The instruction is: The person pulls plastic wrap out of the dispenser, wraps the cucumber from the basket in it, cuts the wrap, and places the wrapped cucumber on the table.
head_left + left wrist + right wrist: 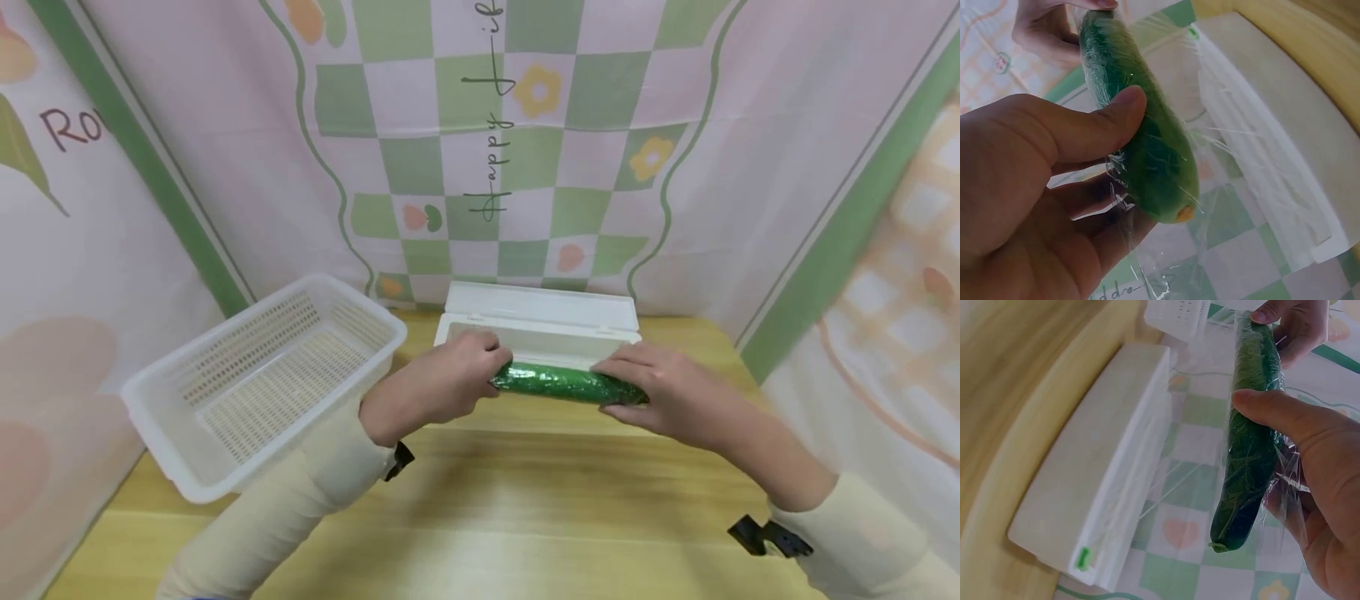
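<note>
One cucumber (564, 384) is seen, and it is held by two hands. It is long, dark green and shiny, with clear plastic wrap (1147, 156) pulled tight around it. One end is held by the left hand (442, 379), with the thumb pressed on top and the fingers (1085, 206) curled under it. The other end is held by the right hand (660, 392) in the same way, with the fingers (1285, 506) curled around the wrapped cucumber. The cucumber is held level above the wooden table (525, 517), just in front of one white wrap box (540, 321) whose lid is open. One white basket (262, 375) with small holes is seen on the table, to the left of the box.
</note>
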Demonstrator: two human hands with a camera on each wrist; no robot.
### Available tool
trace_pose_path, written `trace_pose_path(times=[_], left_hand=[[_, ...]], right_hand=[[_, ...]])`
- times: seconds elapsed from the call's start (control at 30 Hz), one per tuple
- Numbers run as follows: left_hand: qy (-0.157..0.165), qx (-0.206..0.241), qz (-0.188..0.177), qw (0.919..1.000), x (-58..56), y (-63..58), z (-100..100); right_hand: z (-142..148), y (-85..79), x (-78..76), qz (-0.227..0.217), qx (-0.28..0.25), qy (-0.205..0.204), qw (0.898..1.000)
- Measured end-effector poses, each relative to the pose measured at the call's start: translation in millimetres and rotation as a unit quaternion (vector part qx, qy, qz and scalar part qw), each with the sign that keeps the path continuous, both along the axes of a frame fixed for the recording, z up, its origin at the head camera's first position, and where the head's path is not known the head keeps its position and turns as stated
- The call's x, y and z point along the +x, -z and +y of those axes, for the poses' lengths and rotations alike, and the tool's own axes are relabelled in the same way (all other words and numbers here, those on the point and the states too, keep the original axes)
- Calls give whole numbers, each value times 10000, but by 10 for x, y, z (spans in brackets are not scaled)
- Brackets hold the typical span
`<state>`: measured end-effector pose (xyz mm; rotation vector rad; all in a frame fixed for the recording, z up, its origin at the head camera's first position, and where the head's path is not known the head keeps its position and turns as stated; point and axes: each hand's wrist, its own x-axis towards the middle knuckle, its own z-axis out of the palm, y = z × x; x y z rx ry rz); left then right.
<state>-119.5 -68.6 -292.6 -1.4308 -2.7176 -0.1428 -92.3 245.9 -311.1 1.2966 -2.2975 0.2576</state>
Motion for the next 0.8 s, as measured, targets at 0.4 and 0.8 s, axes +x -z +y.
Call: trace_pose_path(times=[0.4,0.8], left_hand=[[-35,-48,-981,9952,55,348,-7],[-199,76,-1548,9877,19,756,-1]], right_hand=[[-34,388,157,-981,254,531,9934],[-72,692,144,-1883,349,610,9796]])
